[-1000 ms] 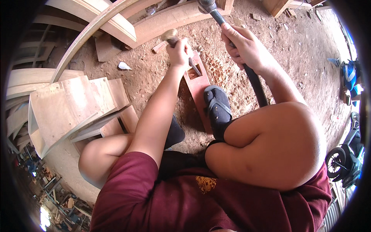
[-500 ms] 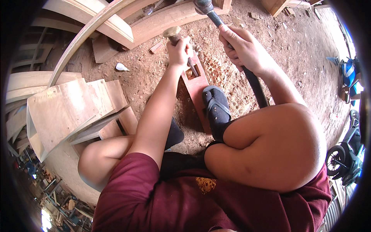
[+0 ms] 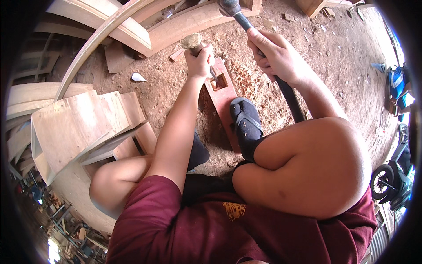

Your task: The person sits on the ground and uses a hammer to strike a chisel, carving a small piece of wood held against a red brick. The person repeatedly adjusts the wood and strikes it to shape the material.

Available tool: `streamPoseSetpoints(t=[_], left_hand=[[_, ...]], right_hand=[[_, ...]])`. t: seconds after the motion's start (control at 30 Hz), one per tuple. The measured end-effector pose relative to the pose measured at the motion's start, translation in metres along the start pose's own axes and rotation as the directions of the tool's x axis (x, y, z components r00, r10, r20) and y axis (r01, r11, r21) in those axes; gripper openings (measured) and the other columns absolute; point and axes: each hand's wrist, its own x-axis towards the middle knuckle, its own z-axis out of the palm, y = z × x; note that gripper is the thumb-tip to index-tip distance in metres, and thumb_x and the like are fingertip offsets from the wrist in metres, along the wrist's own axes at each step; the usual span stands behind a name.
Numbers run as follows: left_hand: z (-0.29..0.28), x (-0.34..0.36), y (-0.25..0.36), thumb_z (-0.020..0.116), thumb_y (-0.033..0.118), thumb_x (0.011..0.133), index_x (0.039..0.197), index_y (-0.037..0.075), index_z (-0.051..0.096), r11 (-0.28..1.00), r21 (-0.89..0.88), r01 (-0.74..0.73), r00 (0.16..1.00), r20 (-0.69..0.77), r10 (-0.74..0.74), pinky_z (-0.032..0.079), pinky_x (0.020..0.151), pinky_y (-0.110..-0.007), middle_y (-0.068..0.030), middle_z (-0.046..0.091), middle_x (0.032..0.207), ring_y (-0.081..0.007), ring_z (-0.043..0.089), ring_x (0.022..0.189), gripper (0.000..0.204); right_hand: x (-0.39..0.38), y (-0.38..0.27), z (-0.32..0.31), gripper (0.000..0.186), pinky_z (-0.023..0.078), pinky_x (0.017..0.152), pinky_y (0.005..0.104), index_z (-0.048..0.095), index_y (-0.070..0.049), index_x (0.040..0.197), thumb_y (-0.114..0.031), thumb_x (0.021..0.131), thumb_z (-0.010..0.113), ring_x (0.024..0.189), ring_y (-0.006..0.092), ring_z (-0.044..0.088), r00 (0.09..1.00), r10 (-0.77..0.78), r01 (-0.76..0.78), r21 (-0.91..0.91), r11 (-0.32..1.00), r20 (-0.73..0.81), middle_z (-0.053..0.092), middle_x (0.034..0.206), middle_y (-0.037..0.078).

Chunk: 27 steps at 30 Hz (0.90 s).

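Observation:
My left hand (image 3: 200,62) is wrapped round the handle of a chisel (image 3: 191,42), whose worn butt end points up and away. The chisel's blade reaches into a rectangular mortise cut in a reddish wooden block (image 3: 224,108) on the ground. My right hand (image 3: 271,53) grips a hammer (image 3: 242,21) by its dark handle, with the head raised at the top of the view, apart from the chisel. My foot in a dark sock and sandal (image 3: 245,119) rests on or against the block's near part; the exact contact is hard to tell.
Wood chips (image 3: 245,78) lie beside the block on the dirt floor. A small white bottle (image 3: 138,77) lies to the left. Wooden frames (image 3: 193,24) stand at the far side, and a plywood-faced piece (image 3: 74,119) at the left. A motorcycle (image 3: 389,182) is at the right.
My left hand and the chisel have shifted slightly left and nearer, with the blade drawn toward the mortise's left side. The hammer has barely moved.

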Motion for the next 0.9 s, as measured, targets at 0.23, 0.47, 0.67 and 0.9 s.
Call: streamPoseSetpoints(t=[0.23,0.47,0.67,0.9], left_hand=[[0.014,-0.007,-0.015,0.058,0.005,0.089,0.068,0.006,0.050,0.999,-0.004,-0.054,0.997,-0.049,0.054,0.036,0.039,-0.027,-0.0023,0.049,0.054,-0.0111,0.045,0.041,0.022],[0.013,-0.003,-0.019,0.059,0.007,0.088,0.064,0.006,0.051,0.998,0.063,0.008,1.000,0.000,-0.008,0.037,0.041,-0.027,-0.0023,0.051,0.055,-0.0101,0.047,0.044,0.026],[0.019,-0.002,-0.028,0.062,0.007,0.087,0.060,0.006,0.056,0.986,0.144,-0.080,0.997,0.033,0.076,0.038,0.041,-0.027,-0.0005,0.053,0.054,-0.0092,0.048,0.044,0.028],[0.026,-0.005,-0.031,0.066,0.011,0.086,0.056,0.008,0.056,0.943,0.313,-0.114,0.993,0.035,0.109,0.034,0.043,-0.027,0.0036,0.053,0.053,-0.0074,0.048,0.045,0.032]], right_hand=[[-0.001,0.001,-0.001,0.051,0.036,0.048,0.0257,0.053,-0.007,0.082,-0.052,0.104,0.042,0.052,0.0050,0.040,0.999,-0.018,0.018,-0.013,1.000,-0.028,0.040,0.060,-0.005],[-0.011,-0.023,-0.004,0.036,0.030,0.042,0.0201,0.052,-0.011,0.090,-0.041,0.106,0.042,0.050,0.0020,0.034,0.972,-0.211,0.186,-0.209,0.960,-0.104,0.039,0.063,-0.008],[-0.006,-0.035,-0.005,0.027,0.045,0.057,0.0370,0.058,-0.004,0.106,-0.028,0.103,0.046,0.066,0.0234,0.057,0.843,-0.529,0.372,-0.600,0.708,-0.101,0.055,0.073,0.010],[0.029,-0.016,0.010,0.026,0.053,0.062,0.0426,0.060,0.001,0.101,-0.020,0.103,0.045,0.064,0.0294,0.065,0.734,-0.585,0.553,-0.804,0.218,0.346,0.057,0.064,0.013]])
